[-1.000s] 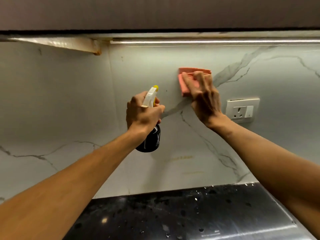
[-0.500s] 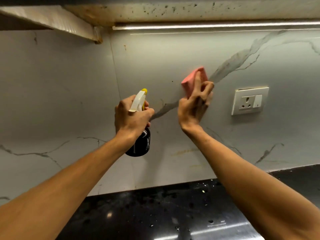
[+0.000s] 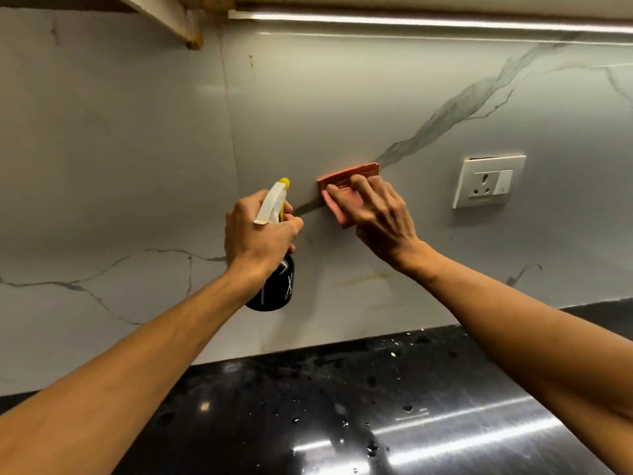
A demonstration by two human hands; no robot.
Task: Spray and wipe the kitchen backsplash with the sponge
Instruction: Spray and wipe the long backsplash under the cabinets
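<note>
The backsplash [image 3: 342, 97] is pale grey marble with dark veins. My right hand [image 3: 380, 214] presses a pink sponge [image 3: 342, 186] flat against it, over a dark vein near the middle of the wall. My left hand [image 3: 257, 238] grips a spray bottle [image 3: 277, 286] with a black body, a white trigger head and a yellow nozzle. The nozzle points at the wall just left of the sponge. The fingers hide the bottle's neck.
A white socket with a switch [image 3: 488, 181] sits on the wall right of the sponge. A black speckled countertop [image 3: 308, 406] with water drops runs below. A light strip [image 3: 428, 24] and a cabinet underside with a bracket [image 3: 171, 15] hang above.
My right hand has slid the sponge down the wall and laid it flat again. The left hand still holds the bottle at about the same place. The camera view has tilted.
</note>
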